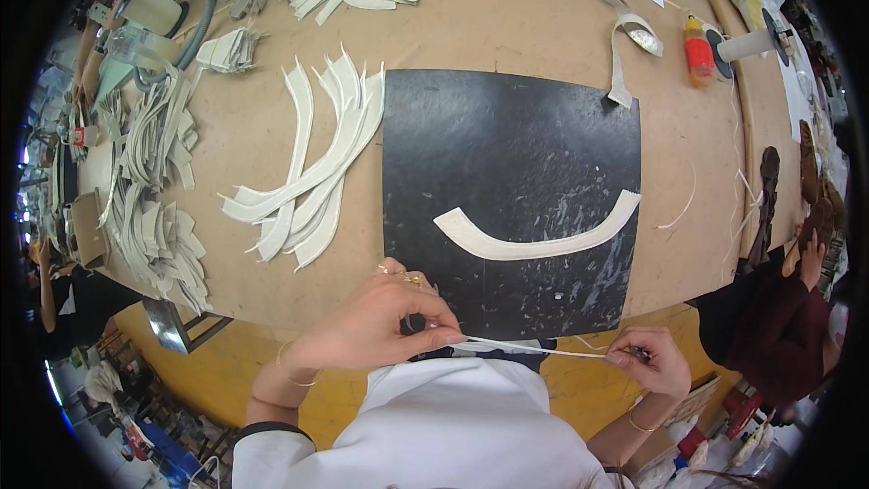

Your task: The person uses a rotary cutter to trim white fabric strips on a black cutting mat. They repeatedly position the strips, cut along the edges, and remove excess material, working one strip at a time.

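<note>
A thin white cord (539, 349) runs taut between my two hands, just past the near edge of a black board. My left hand (394, 317) pinches one end between thumb and forefinger; something dark shows inside its curled fingers, too hidden to name. The other end sits in the closed fingers of my right hand (650, 360), where a small dark thing also shows and cannot be made out. Beyond the hands, a curved cream fabric strip (534, 250) lies flat on the black board (453, 145), bowed toward me. Neither hand touches it.
Left of the board, several stitched cream strips (339, 145) overlap; stacks of pale pieces (158, 145) lie farther left. A red-and-yellow bottle (698, 50) and a white spool (751, 43) stand at the far right. Another person's hand (812, 261) shows at the right rim.
</note>
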The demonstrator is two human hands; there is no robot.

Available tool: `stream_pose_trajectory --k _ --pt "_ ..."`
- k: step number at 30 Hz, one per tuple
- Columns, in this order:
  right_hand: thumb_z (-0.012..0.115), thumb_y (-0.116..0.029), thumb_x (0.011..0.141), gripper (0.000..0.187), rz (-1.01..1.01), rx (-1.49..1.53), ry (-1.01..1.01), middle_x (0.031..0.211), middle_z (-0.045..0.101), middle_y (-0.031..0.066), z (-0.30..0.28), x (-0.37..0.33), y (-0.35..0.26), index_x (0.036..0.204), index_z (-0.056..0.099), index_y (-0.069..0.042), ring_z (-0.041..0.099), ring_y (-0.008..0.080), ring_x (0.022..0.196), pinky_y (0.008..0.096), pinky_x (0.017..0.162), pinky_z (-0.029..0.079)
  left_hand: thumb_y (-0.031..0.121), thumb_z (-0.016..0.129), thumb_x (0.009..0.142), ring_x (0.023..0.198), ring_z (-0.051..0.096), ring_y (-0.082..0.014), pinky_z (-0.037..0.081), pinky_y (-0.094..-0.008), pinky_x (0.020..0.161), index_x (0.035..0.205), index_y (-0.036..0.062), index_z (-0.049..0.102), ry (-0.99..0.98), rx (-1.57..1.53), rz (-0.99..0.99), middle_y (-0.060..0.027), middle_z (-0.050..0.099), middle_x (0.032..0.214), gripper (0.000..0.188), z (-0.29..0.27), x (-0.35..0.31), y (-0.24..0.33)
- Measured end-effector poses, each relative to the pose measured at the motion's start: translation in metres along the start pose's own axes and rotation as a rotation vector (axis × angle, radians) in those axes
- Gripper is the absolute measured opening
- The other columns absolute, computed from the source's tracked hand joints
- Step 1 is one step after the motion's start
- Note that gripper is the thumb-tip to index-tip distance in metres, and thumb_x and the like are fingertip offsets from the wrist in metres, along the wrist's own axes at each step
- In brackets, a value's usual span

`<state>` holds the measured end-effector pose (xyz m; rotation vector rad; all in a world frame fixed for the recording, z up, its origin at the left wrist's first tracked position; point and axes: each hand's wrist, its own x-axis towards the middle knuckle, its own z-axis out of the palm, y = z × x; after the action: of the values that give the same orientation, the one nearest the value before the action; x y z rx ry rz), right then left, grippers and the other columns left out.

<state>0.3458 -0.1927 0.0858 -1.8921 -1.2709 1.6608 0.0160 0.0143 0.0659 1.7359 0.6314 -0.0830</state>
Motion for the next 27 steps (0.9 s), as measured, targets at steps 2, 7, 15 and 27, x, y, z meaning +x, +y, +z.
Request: stream_pose_trajectory --k 2,7,15,27 --pt "0.074 -0.003 0.080 0.016 0.182 -0.139 -0.043 0.083 0.068 0.0108 0.001 0.002 0.000 0.095 0.071 0.001 0.061 0.0142 0.065 0.0256 0.054 0.044 0.025 0.076 0.086 0.072 0.055 -0.0119 0.033 -0.0307 0.085 0.083 0.0124 0.076 -0.037 -0.007 -0.009 0.0032 0.066 0.072 0.013 0.002 0.004 -0.001" --pt "0.078 -0.009 0.079 0.030 -0.221 -0.120 0.404 0.098 0.069 0.0133 0.030 0.038 -0.037 0.108 0.072 -0.003 0.067 0.0171 0.077 0.0295 0.057 0.049 0.025 0.074 0.087 0.071 0.054 -0.0129 0.032 -0.0303 0.081 0.084 0.0115 0.075 -0.083 0.012 0.038 0.0024 0.065 0.071 0.014 0.010 0.014 0.003" --pt "0.077 -0.004 0.077 0.024 -0.376 -0.011 -0.087 0.089 0.073 0.0055 0.073 0.100 -0.085 0.101 0.074 -0.006 0.066 0.0158 0.066 0.0285 0.053 0.048 0.024 0.075 0.086 0.069 0.057 -0.0127 0.032 -0.0306 0.079 0.085 0.0129 0.074 0.001 0.041 0.013 0.0032 0.065 0.072 0.011 -0.005 0.006 0.006" --pt "0.079 -0.003 0.080 0.010 -0.273 0.246 0.088 0.074 0.070 0.0048 0.086 0.115 -0.094 0.089 0.076 -0.002 0.057 0.0080 0.059 0.0225 0.049 0.038 0.020 0.074 0.090 0.083 0.064 -0.0093 0.050 -0.0230 0.077 0.110 -0.0019 0.069 0.046 -0.870 -0.132 -0.0044 0.070 0.088 0.030 -0.016 0.012 -0.035"
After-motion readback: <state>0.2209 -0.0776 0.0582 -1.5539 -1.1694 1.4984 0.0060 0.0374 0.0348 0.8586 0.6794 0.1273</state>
